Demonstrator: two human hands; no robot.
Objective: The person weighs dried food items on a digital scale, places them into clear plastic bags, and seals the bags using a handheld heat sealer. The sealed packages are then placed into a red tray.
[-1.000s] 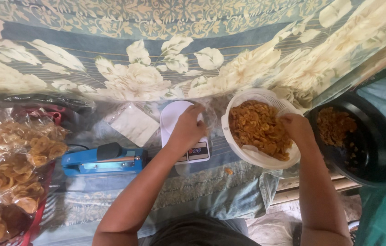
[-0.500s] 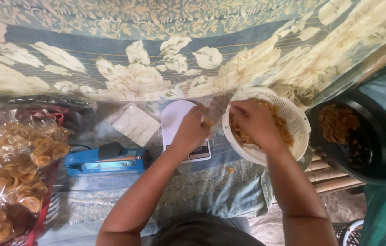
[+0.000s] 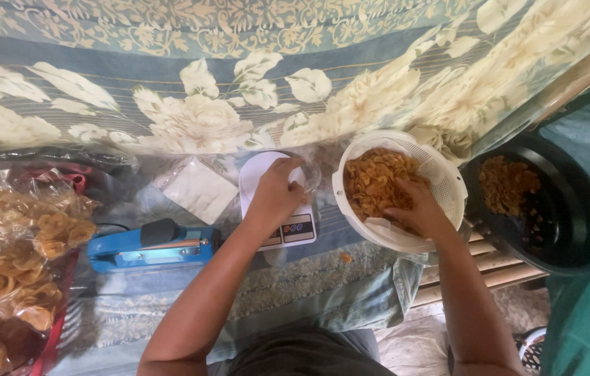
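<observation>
Head view: ridged chips (image 3: pixel 378 182), perforated basket (image 3: pixel 448 182)

Left hand (image 3: pixel 277 193) holding clear bag (image 3: pixel 303 175) on white scale (image 3: pixel 274 202), right hand (image 3: pixel 417 209) in white colander (image 3: pixel 448 177) of chips (image 3: pixel 371 177)

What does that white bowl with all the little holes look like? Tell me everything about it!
The white bowl is a round plastic strainer with a thick rim and walls full of small slots. It sits upright on the patterned cloth, between the small white scale and the black basin. It holds a heap of golden fried chips. The right hand reaches over its near rim into the chips.
</observation>
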